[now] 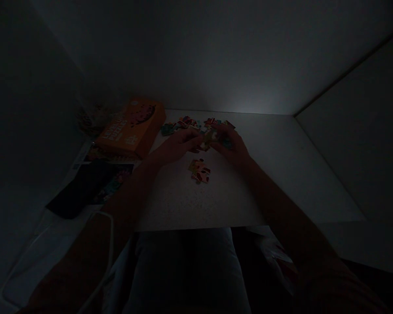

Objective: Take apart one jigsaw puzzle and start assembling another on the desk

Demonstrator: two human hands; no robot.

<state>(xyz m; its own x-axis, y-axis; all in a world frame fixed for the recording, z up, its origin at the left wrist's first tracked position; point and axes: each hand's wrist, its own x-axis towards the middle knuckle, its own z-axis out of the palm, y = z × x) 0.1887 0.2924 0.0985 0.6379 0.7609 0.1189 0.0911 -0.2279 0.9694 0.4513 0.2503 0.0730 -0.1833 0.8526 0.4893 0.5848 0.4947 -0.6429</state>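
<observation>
Puzzle pieces lie in a small pinkish cluster nearest me on the pale table. Just beyond, my right hand pinches a greenish piece; my left hand has its fingertips at that piece's edge, gripping or not I cannot tell. Farther lie loose pieces, an orange box to their left.

The right hand holds jigsaw pieces, the left hand beside them. An orange puzzle box lies leftward.
</observation>
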